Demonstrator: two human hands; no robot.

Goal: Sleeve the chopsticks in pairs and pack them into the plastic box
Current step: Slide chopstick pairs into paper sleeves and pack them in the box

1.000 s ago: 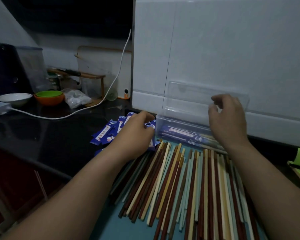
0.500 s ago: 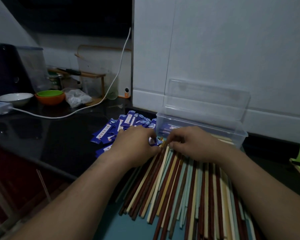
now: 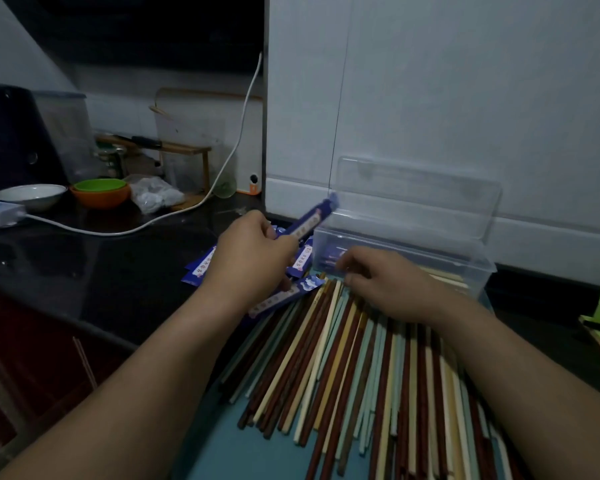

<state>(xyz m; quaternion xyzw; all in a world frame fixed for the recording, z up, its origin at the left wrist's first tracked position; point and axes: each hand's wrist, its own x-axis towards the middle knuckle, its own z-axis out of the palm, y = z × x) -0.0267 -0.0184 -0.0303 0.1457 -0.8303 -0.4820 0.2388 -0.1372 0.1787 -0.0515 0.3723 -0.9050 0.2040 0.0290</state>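
Head view. Left hand (image 3: pixel 253 251) raised just off the black counter (image 3: pixel 101 271), gripping a long dark-blue paper sleeve with a white printed strip (image 3: pixel 312 220) by its near end, far end angled up toward the box. Right hand (image 3: pixel 378 282) low over the far tips of the loose chopsticks in dark red-brown, cream and pale green (image 3: pixel 361 358), with bent fingers touching them; impossible to tell whether pinching a pair or only sorting through.

Judged well short of done — just a few blue-sleeved pairs (image 3: pixel 336 252) lying low inside the clear rectangular plastic box (image 3: pixel 471 268), set at the back of the counter against the white wall, hinged lid (image 3: pixel 420 199) stood open. Plenty left: a broad fan of bare sticks spread across a teal mat (image 3: pixel 257 455) directly in front of the box, plus a heap of empty blue sleeves (image 3: pixel 201 268) just left of it, partly under the left hand.

Slim, straight, smooth-looking sticks, side by side and overlapping in places — likely to roll or slip when lifted in twos. Thin, flat sleeve, probably easy to crease.
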